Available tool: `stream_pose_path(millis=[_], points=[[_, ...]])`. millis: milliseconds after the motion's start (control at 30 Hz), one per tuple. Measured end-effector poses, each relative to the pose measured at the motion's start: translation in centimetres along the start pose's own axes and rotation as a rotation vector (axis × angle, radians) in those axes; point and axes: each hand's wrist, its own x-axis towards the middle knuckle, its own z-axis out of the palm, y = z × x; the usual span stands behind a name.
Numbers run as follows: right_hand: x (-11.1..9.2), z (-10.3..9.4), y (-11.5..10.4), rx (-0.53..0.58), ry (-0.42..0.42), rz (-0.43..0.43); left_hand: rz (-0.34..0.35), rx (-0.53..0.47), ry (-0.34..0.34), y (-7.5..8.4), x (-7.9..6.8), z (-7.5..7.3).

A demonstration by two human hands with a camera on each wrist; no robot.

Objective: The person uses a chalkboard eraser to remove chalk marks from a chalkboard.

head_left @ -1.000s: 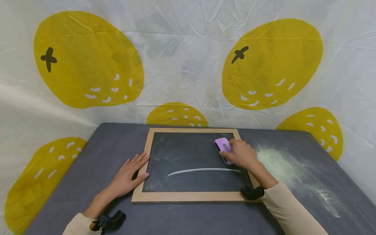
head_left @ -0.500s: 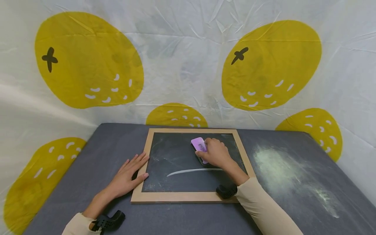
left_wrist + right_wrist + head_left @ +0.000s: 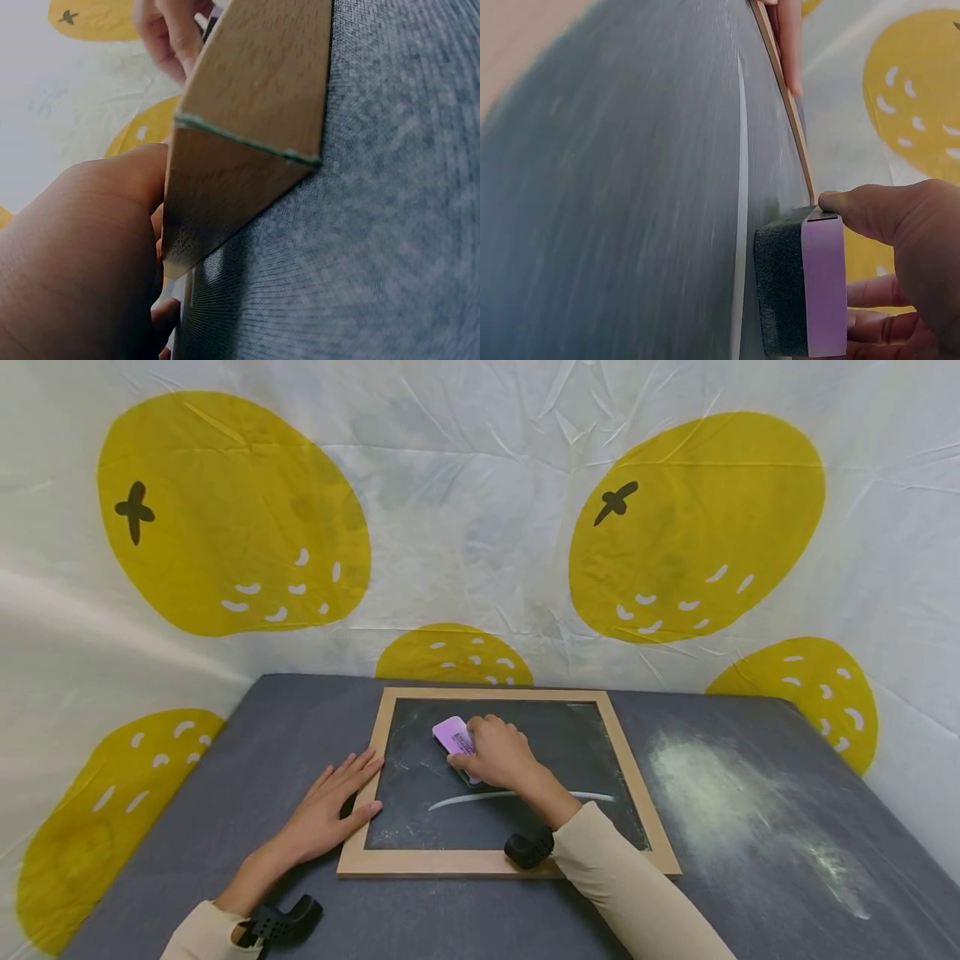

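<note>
A wood-framed chalkboard (image 3: 540,827) lies on the dark cloth, with one long, slightly curved white chalk line (image 3: 596,796) across its lower half. My right hand (image 3: 498,752) grips a chalkboard eraser (image 3: 452,735), purple on top with a dark felt pad, at the left part of the board just above the line. In the right wrist view, thumb and fingers pinch the eraser's purple back (image 3: 825,289), its felt toward the board. My left hand (image 3: 326,810) rests on the left frame edge with fingers extended; the left wrist view shows it beside the frame corner (image 3: 225,172).
Pale chalk dust (image 3: 712,785) marks the dark tablecloth (image 3: 420,918) right of the board. A white curtain (image 3: 465,527) with yellow fruit prints hangs behind and beside the table. Black wrist cameras sit on both wrists.
My right hand has slid the eraser leftward across the board, from its right side to its left part above the chalk line. The left hand has stayed on the frame.
</note>
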Motion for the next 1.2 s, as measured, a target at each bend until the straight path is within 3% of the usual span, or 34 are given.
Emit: stream_pose_path(millis=[333, 533, 667, 967, 1200], points=[[0.1, 0.2, -1.8, -0.007, -0.095, -0.139, -0.036, -0.007, -0.014, 0.1, 0.0, 0.1], [-0.2, -0.4, -1.5, 0.002, -0.164, -0.194, -0.04, -0.003, -0.017, 0.1, 0.0, 0.2], [-0.8, -1.2, -0.6, 0.029, -0.161, -0.198, -0.033, -0.006, -0.014, 0.1, 0.0, 0.1], [-3.5, -4.4, 4.4, 0.081, -0.031, -0.045, -0.016, -0.017, -0.015, 0.3, 0.0, 0.0], [-7.9, -5.7, 9.2, 0.055, 0.004, 0.1, -0.009, -0.012, -0.014, 0.2, 0.0, -0.1]])
